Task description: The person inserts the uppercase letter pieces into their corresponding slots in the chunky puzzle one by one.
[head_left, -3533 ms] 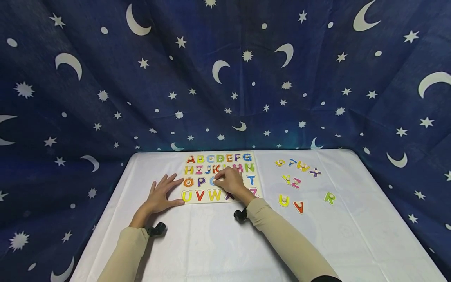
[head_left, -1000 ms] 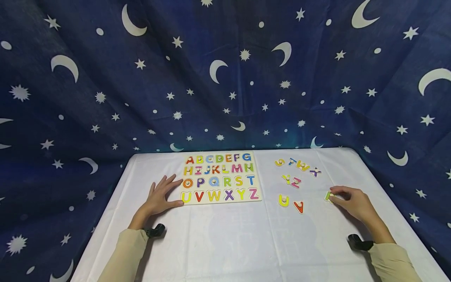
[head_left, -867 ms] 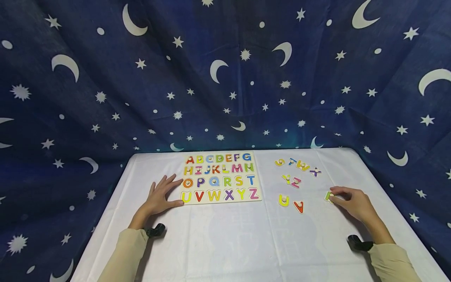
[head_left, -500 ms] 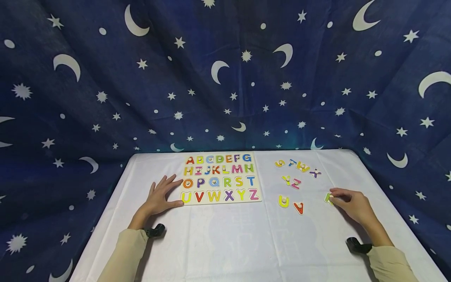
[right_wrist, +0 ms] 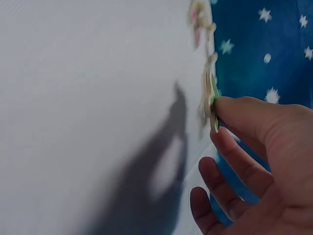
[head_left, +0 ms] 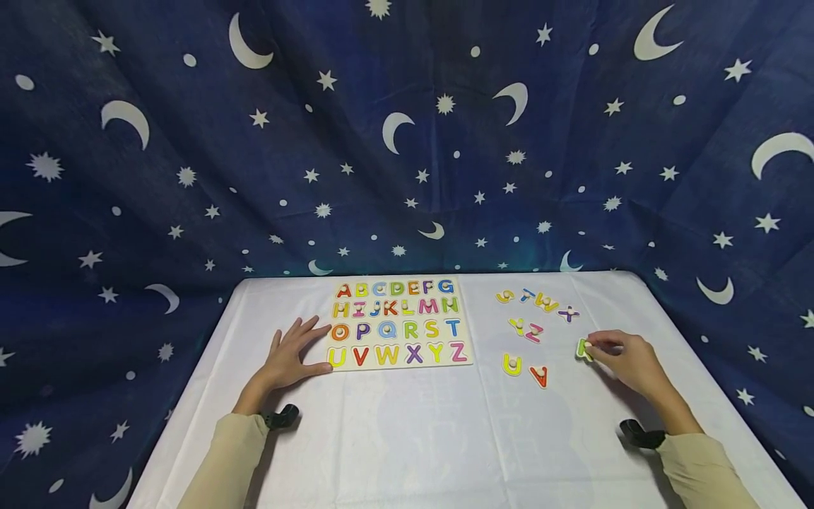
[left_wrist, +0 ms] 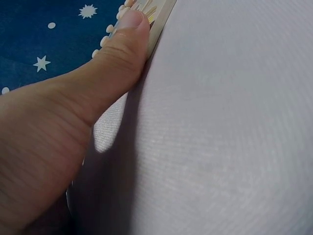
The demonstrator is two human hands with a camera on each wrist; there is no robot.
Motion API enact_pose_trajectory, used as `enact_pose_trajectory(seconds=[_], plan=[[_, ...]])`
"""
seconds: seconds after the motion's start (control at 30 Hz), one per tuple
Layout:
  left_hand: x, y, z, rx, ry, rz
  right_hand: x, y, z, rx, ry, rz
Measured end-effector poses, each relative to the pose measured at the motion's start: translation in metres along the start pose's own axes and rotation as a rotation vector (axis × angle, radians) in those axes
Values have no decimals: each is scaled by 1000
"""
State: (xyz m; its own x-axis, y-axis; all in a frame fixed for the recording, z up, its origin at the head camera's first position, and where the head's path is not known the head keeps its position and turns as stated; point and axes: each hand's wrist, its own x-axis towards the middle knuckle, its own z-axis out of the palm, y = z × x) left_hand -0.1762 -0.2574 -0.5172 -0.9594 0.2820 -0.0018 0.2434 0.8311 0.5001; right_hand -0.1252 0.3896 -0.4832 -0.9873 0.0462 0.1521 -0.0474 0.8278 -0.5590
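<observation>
In the head view my right hand [head_left: 629, 360] pinches a green letter R puzzle piece [head_left: 581, 350] between thumb and fingertips, right of the other loose letters. The right wrist view has the piece edge-on at my thumb [right_wrist: 239, 112], its shadow apart on the cloth. My left hand [head_left: 287, 360] lies with spread fingers at the left edge of an alphabet puzzle board [head_left: 397, 365]. The thumb [left_wrist: 122, 44] touches the board's edge in the left wrist view. Knobbed letters A to K and O, P, Q sit in the board; the printed R slot [head_left: 410, 329] shows no knob.
Loose knobbed letters lie right of the board: a yellow U [head_left: 511, 365], a red V [head_left: 539, 376], a yellow Y [head_left: 517, 326], a pink Z [head_left: 535, 333], a purple X [head_left: 569, 314], an orange W [head_left: 546, 302] and others. A starry curtain [head_left: 407, 141] hangs behind the white table [head_left: 413, 438].
My right hand went from the board's middle to the green R at the right, pinched it, and has just lifted it slightly leftward. The left hand has stayed at the board.
</observation>
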Motion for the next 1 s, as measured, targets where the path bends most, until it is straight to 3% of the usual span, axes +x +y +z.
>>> enact_pose_trajectory(seconds=[0.2, 0.63, 1.0], plan=[[-1, 3, -1, 2, 3, -1, 22, -32, 8, 62, 1, -104], [-2, 1, -1, -12, 12, 18, 64, -120, 64, 229, -10, -222], [-2, 2, -3, -10, 9, 25, 79, -180, 102, 285, -65, -240]])
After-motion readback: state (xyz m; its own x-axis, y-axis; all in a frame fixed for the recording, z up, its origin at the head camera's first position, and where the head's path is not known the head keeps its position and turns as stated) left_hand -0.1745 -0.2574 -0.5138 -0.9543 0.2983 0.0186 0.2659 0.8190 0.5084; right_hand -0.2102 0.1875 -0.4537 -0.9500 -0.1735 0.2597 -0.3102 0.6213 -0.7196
